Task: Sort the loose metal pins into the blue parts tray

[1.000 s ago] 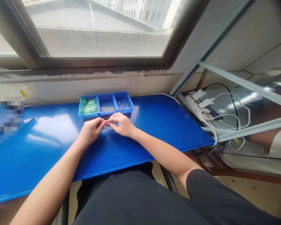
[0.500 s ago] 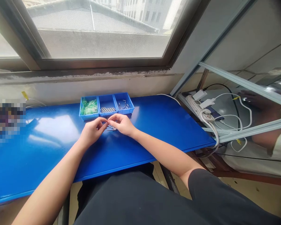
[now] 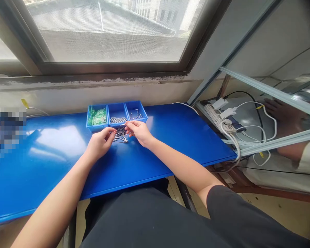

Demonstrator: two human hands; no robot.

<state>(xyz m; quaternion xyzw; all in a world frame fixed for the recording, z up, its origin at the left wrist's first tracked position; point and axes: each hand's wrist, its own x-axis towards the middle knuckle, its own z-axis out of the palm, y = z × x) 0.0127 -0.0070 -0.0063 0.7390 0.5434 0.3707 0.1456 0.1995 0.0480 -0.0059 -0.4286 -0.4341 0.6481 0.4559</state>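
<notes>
Glossy blue desk (image 3: 134, 168), spanning the picture from the left edge to right of centre.

Blue plastic open-topped left bin (image 3: 93, 128), left of centre: first of three in a joined row; contents, a heap of translucent green pieces (image 3: 98, 117).

Left hand (image 3: 99, 142), bare, just below that bin: thumb and forefinger brought close at the tips, beside the pile. Whether this grip holds a small piece cannot be told.

Blue plastic middle bin (image 3: 117, 109): contents, small silver ring-shaped metal parts (image 3: 118, 120), gathered at the near end.

Loose pile of slim dark and silver metal pins (image 3: 122, 136), on the desk at centre, in front of the middle bin, between the two hands. Pins lie crosswise, in no order.

Blue plastic right bin (image 3: 142, 119): contents, a few thin metal pieces (image 3: 135, 114), scattered.

Right hand (image 3: 141, 132), bare, right of the pile: fingertips drawn together near the front edges of the middle and right bins; contents of the grip too small to tell.

Change noted: half a second ago the fingertips met over the pile; now they are parted, the right hand shifted up and rightward, the left nearly where it was. Consequence, as judged: two-handed fingertip work is interrupted, and more of the pile lies exposed.

White power strip (image 3: 214, 115), right of frame, with plugs and cables.
</notes>
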